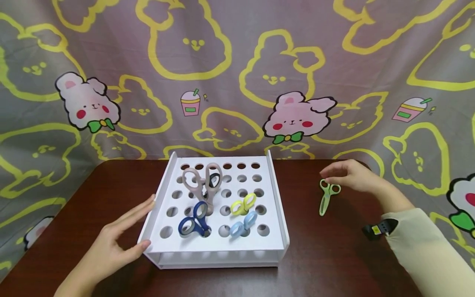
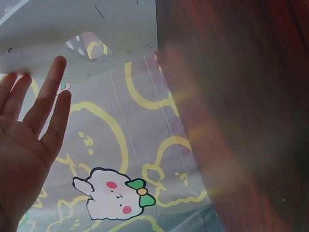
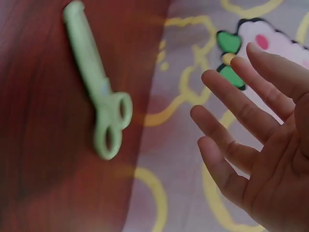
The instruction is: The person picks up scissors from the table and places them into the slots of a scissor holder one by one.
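A white rack (image 1: 272,243) with rows of round holes stands on the table, and my left hand (image 1: 107,245) touches its left side wall with straight, spread fingers. Standing handles-up in its holes are greyish-beige scissors (image 1: 209,206), dark blue scissors (image 1: 201,222), yellow scissors (image 1: 243,205) and light blue scissors (image 1: 243,228). To the right of the rack, light green scissors (image 1: 325,201) lie on the table, handles pointing away from me. Above those handles is my right hand (image 1: 350,175); the right wrist view shows its fingers loosely bent and apart from the scissors (image 3: 89,63).
The dark reddish-brown table (image 1: 308,264) extends on both sides of the rack. Behind it hangs a curtain (image 1: 230,95) printed with yellow outlines and cartoon rabbits. A black strap device (image 1: 380,228) sits at my right wrist beside the pale sleeve (image 1: 426,251).
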Available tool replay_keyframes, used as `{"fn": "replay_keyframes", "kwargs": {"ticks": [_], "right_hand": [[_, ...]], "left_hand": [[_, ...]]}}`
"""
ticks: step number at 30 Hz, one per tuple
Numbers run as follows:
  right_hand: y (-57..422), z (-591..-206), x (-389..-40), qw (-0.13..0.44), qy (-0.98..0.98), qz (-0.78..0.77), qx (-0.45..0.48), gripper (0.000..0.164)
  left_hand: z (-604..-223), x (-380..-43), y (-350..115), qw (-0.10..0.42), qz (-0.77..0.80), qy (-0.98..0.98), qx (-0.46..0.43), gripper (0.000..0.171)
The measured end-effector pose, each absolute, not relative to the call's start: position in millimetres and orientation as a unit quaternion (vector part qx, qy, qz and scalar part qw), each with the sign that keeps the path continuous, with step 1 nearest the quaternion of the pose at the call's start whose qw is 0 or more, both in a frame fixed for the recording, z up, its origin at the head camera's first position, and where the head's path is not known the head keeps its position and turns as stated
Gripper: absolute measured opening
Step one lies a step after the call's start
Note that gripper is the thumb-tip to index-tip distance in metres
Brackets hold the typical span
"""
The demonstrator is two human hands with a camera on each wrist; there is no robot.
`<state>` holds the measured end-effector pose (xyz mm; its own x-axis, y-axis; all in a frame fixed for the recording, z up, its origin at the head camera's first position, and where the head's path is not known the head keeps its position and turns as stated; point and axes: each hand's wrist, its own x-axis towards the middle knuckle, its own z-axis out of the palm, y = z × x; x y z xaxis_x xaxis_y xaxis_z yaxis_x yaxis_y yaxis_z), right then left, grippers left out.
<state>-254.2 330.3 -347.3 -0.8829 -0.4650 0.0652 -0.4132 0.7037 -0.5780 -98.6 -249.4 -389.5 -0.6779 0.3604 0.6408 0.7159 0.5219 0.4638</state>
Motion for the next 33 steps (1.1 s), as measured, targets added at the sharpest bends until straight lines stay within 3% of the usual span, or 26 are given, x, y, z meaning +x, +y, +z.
{"fn": "replay_keyframes", "kwargs": {"ticks": [14,33], "right_hand": [[353.6,-392.9,-274.6,0.056,0.93,-0.297,-0.209,0.033],[355.6,-414.9,-287.1,0.059,0.947,-0.254,-0.189,0.053]], "left_hand": [[-390.5,-98.8,-249.5,0.24,-0.367,-0.841,-0.316,0.08],[-385.6,-97.0,-250.3,0.221,-0.358,-0.855,-0.304,0.079]]}}
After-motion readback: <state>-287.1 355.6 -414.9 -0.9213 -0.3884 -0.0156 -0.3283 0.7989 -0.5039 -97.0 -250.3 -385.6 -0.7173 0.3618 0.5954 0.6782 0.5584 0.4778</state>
